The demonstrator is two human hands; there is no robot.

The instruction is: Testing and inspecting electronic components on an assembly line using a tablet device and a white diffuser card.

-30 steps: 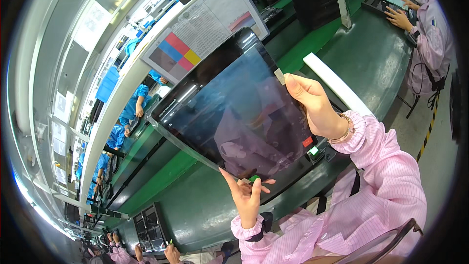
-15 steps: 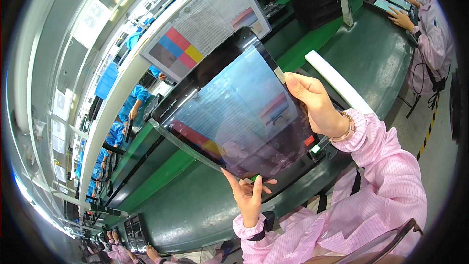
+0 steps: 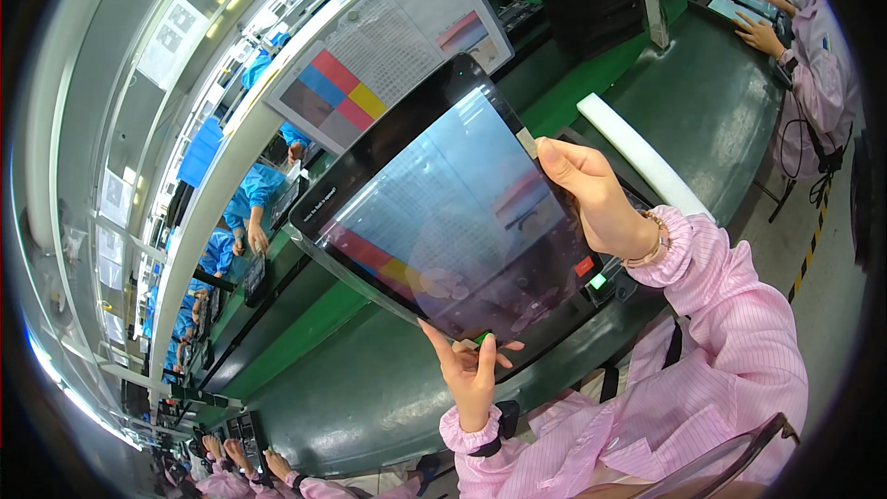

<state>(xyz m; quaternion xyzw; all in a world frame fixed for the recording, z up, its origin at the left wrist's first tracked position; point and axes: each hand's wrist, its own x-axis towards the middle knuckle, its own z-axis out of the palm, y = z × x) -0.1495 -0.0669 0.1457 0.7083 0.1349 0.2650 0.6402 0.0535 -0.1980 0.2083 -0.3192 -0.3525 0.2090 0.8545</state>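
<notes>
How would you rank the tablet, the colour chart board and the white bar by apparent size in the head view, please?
1. tablet, though nearness to the camera enlarges it
2. colour chart board
3. white bar

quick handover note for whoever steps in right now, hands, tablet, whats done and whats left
Left hand: supports the tablet at its lower edge, fingers on the glass.
Right hand: grips its right edge.
Tablet: held up, tilted, above the green bench; its screen mirrors the colour chart behind it.
Done: tablet is lifted in front of the chart.
Left: it is not yet back on the bench.
</notes>
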